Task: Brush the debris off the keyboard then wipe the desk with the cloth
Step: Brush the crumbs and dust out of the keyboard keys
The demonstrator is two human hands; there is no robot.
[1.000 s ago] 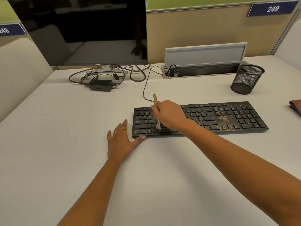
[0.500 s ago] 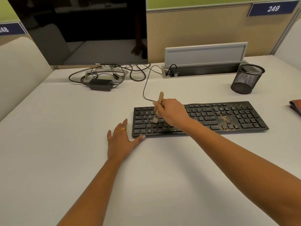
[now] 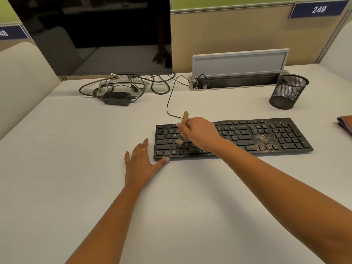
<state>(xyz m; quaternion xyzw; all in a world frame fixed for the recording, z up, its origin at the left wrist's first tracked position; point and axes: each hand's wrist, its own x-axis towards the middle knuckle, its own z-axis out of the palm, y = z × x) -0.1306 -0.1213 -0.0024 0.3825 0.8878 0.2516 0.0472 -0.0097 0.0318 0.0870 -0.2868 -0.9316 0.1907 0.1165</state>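
Observation:
A black keyboard (image 3: 266, 134) lies on the white desk (image 3: 76, 168), with brown debris (image 3: 263, 141) scattered over its right half and a little along the front row under my wrist. My right hand (image 3: 202, 133) grips a small wooden-handled brush (image 3: 183, 128), whose pale bristles touch the keys on the left part of the keyboard. My left hand (image 3: 141, 162) lies flat on the desk, its thumb touching the keyboard's front left corner. A brown cloth (image 3: 345, 123) shows at the right edge of the frame.
A dark monitor (image 3: 99, 35) stands at the back left, with tangled cables and a black power adapter (image 3: 117, 98) in front of it. An open cable tray (image 3: 238, 80) and a black mesh cup (image 3: 288, 91) sit behind the keyboard. Padded dividers flank the desk.
The brush has moved from the keyboard's front row back to the middle rows on the left, with its handle tilting further back. My left hand has stayed put.

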